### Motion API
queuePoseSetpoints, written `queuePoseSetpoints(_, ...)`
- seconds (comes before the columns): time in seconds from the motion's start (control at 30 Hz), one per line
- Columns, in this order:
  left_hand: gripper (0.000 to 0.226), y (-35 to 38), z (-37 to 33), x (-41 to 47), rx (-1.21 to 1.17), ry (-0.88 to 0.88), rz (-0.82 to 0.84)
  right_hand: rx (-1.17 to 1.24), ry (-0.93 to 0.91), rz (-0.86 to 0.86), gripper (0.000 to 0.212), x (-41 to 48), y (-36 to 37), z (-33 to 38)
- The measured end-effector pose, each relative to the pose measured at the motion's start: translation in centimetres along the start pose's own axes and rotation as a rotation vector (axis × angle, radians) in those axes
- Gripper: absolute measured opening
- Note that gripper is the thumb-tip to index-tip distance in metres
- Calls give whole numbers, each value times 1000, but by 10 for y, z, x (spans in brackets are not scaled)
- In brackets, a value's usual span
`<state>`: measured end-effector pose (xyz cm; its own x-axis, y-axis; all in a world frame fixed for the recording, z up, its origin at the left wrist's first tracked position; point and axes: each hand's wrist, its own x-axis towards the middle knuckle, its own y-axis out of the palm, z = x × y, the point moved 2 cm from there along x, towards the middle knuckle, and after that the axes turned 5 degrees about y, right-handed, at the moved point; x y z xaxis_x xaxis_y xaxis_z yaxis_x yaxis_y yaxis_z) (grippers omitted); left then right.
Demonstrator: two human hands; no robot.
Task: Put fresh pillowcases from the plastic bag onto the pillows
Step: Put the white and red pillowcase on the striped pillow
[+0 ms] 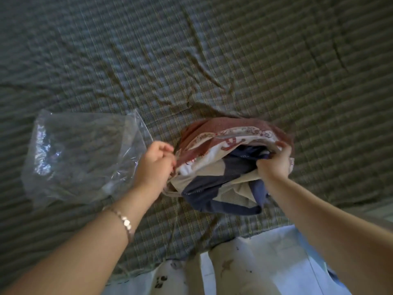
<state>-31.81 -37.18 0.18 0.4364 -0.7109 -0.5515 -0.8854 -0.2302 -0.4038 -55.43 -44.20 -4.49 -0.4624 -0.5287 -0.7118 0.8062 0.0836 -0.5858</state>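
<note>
Pillowcases: the pillowcases [223,167] lie as one folded bundle on the bedsheet [234,60], out of the bag, with a red-and-white patterned piece over blue-and-beige ones
Left hand: the left hand [156,165] has its fingers curled on the bundle's left edge, pinching fabric there
Right hand: the right hand [274,162] clenches a fistful of the blue and beige layers at the right side
Plastic bag: the plastic bag [76,154] lies slack and seemingly empty on the sheet, right beside the left hand
Pillows: none in view, so the way to them cannot be judged
Risk, tangle: the layers look wrapped in one another, so pulling the two sides apart may drag several cases out together instead of freeing one
Risk, weak pinch: the left grip sits on a thin edge and could slip off, or catch two layers at once
Risk, spill: lifted by the right fist alone, the loose pieces could slide off toward the near edge of the bed
Risk, bag: the left forearm lies against the plastic, so a sideways sweep could drag it into the fabric
</note>
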Motion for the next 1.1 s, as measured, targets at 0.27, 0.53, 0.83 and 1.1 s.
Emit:
queuePoseSetpoints(0.27,46,29,66,42,917,-6,337,-135,-368,-129,53,-17,2,-8)
queuePoseSetpoints(0.53,23,14,43,87,222,-118,-73,-1062,-985,362,96,-68,103,-14)
queuePoseSetpoints(0.83,20,2,32,89,292,-60,127,-569,-513,362,28,-58,127,12)
queuePoseSetpoints(1.1,21,21,-33,82,-37,-80,193,382,-141,364,13,-84,32,63)
